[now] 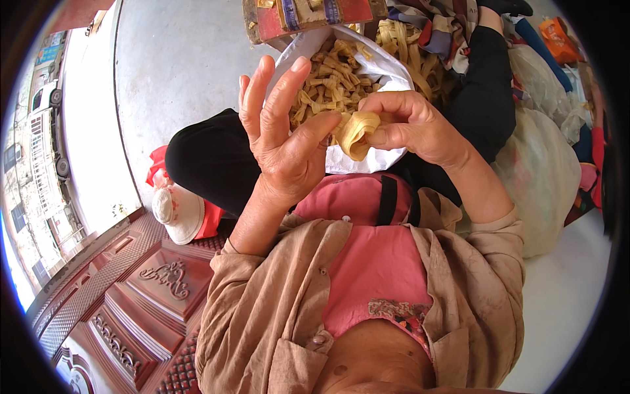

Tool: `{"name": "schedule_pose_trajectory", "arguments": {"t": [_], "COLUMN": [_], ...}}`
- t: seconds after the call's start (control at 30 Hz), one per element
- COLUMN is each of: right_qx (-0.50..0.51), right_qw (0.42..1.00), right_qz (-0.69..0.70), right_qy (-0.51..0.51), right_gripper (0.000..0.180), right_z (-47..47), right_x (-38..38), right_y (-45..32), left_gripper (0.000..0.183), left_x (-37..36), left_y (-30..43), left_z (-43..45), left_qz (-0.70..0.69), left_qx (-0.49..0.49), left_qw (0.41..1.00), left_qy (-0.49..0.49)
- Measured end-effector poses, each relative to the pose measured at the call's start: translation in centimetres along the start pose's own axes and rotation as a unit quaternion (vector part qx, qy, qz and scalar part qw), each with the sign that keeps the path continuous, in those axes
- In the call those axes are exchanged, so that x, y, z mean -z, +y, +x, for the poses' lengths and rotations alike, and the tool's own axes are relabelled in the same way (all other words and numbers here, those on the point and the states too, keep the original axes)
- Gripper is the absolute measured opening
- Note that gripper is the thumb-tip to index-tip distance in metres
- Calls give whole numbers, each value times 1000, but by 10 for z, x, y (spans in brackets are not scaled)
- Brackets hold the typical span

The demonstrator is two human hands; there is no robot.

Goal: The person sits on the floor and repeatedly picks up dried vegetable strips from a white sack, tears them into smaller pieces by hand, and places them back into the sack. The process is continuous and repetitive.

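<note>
A looped, pale yellow flat strip (358, 134), perhaps dried tofu skin or plant fibre, is held between my hands above my lap. My right hand (418, 125) pinches its right side between thumb and fingers. My left hand (290, 130) touches its left side at the thumb, with other fingers raised and spread; whether the thumb presses the strip against a finger is hidden. Below and beyond my hands, a white woven sack (389, 64) stands open, filled with many small folded yellow-brown pieces (327, 81). Longer loose strips (411, 54) lie beside it on the right.
A worn red wooden stool (315, 19) stands at the sack's far side. Patterned cloth (450, 29) lies to its right. A large translucent plastic bag (539, 182) rests at the right, and a white hat (182, 212) lies at the left near a carved red-brown door (162, 285).
</note>
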State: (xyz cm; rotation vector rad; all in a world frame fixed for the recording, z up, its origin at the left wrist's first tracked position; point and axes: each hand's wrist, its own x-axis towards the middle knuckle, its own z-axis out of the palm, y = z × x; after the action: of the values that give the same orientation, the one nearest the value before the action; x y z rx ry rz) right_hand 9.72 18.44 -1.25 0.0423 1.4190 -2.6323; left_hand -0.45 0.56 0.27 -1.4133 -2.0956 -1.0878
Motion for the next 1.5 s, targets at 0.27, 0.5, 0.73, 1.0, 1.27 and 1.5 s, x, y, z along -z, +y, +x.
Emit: {"name": "schedule_pose_trajectory", "arguments": {"t": [0.27, 0.5, 0.73, 1.0, 1.27, 1.5], "right_qx": [-13, 14, 128, 81, 222, 155], "right_qw": [994, 998, 927, 878, 719, 775], "right_qz": [-41, -22, -332, -467, -656, -612], "right_qy": [99, 56, 120, 67, 65, -38], "right_gripper": [20, 30, 30, 24, 18, 22], "right_z": [-1, 0, 6, 0, 15, 22], "right_x": [3, 7, 1, 21, 34, 34], "right_y": [2, 1, 11, -16, -18, -8], "left_gripper": [19, 17, 13, 8, 46, 24], "left_x": [7, -9, -6, -2, 6, -10], "left_y": [15, 3, 7, -23, -37, -32], "left_z": [-10, -15, -3, -11, 3, 10], "left_qz": [35, -11, -448, -487, -66, 81], "left_qx": [-74, 52, 540, 511, 229, -91], "left_qw": [995, 990, 701, 709, 967, 929], "left_qy": [-58, -131, -127, -4, -89, -349]}}
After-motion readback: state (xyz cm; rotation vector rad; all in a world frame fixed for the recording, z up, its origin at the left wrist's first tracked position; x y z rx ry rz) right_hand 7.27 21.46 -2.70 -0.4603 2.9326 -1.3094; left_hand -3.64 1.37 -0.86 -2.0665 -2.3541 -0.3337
